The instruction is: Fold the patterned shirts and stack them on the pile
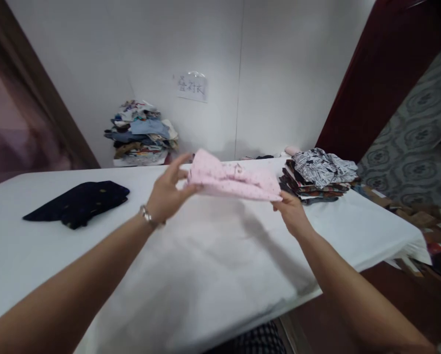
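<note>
A folded pink shirt (233, 179) with small dark specks is held up above the white-covered table (205, 265), stretched level between both hands. My left hand (171, 189), with a silver bracelet at the wrist, is closed on its left end, thumb in front. At the lower right corner, the fingers of my right hand (290, 211) pinch the cloth. A collar seems to show along the top middle of the shirt, though it is blurred. The garment casts a shadow on the cloth below.
A dark navy garment (83, 201) lies crumpled at left. Behind the table stands a tall heap of clothes (142, 130). On the right sits a stack of folded garments (318, 172), a black-and-white printed one on top. Boxes (420, 221) lie past the table's right edge. A paper sign (192, 87) hangs on the wall.
</note>
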Demonstrator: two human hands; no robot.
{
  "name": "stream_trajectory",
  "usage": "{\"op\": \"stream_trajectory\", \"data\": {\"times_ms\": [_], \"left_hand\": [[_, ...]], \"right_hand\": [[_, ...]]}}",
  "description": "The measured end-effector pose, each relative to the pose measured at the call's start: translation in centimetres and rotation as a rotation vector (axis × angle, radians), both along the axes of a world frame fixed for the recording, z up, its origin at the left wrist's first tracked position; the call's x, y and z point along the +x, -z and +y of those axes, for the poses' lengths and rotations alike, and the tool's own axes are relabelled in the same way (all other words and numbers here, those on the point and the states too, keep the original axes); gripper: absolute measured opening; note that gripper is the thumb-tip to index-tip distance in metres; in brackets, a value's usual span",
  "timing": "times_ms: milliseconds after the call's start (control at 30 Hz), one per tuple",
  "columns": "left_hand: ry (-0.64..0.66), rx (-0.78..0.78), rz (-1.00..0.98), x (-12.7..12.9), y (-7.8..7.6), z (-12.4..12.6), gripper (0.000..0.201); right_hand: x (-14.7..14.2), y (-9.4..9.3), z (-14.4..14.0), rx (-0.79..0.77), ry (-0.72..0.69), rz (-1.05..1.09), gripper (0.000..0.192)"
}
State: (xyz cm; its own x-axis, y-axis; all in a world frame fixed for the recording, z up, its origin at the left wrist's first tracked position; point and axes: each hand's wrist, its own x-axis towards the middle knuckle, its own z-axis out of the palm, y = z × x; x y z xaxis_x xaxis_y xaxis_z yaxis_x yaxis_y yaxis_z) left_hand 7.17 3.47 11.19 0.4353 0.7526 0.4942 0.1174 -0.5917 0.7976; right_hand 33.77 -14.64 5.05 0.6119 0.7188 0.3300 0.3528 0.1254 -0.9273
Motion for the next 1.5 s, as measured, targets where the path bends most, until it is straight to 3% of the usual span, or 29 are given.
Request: {"op": "stream_trajectory", "data": {"times_ms": [67, 167, 200, 267, 400, 533, 667, 800, 933, 1033, 1167, 1300, 1367, 1500], "left_hand": [[-0.02, 0.001, 0.183, -3.1, 4.6, -3.4, 0.076], [0.032, -0.159, 0.382, -6.3, 11.5, -7.7, 0.065], [0.04, -0.201, 0.406, -7.0, 13.1, -8.7, 0.063], [0.054, -0.294, 0.424, -7.8, 14.8, -10.1, 0.069], [0.043, -0.503, 0.382, -7.7, 14.1, -10.3, 0.087], [-0.047, -0.603, 0.311, -6.1, 12.8, -9.3, 0.078], [-0.13, -0.621, 0.291, -4.5, 12.7, -9.2, 0.064], [-0.183, -0.456, 0.384, -4.7, 13.1, -9.9, 0.049], [-0.185, -0.343, 0.635, -5.9, 13.4, -10.2, 0.051], [-0.211, -0.273, 0.693, -6.5, 13.4, -10.1, 0.052], [-0.255, 0.053, 0.604, -6.1, 13.2, -10.0, 0.047], [-0.149, 0.331, 0.602, -4.0, 12.9, -10.9, 0.055], [-0.051, 0.391, 0.678, -2.8, 13.3, -11.6, 0.062], [0.166, 0.396, 0.882, -1.7, 14.9, -12.5, 0.073]], "right_hand": [[-1.2, 3.4, -1.9, -0.118, -0.083, -0.04, 0.017], [-2.7, 8.1, -5.0, -0.263, -0.3, -0.15, 0.02], [-3.1, 9.1, -5.9, -0.3, -0.351, -0.194, 0.023], [-3.4, 9.8, -7.3, -0.349, -0.403, -0.243, 0.03], [-2.9, 8.4, -7.9, -0.385, -0.384, -0.044, 0.042], [-2.5, 7.2, -6.6, -0.413, -0.255, 0.282, 0.059], [-3.3, 8.1, -4.8, -0.423, -0.168, 0.154, 0.07], [-3.5, 10.0, -4.5, -0.357, -0.164, 0.047, 0.067], [-2.9, 11.2, -5.3, -0.49, -0.14, -0.164, 0.058], [-2.8, 11.0, -5.8, -0.535, -0.115, -0.405, 0.051], [-3.7, 9.4, -5.4, -0.308, -0.064, -0.681, 0.043], [-5.5, 7.6, -3.5, -0.089, -0.1, -0.813, 0.048], [-6.4, 7.4, -2.4, -0.145, -0.18, -0.874, 0.053], [-7.8, 8.9, -1.3, -0.56, -0.416, -0.883, 0.064]]}}
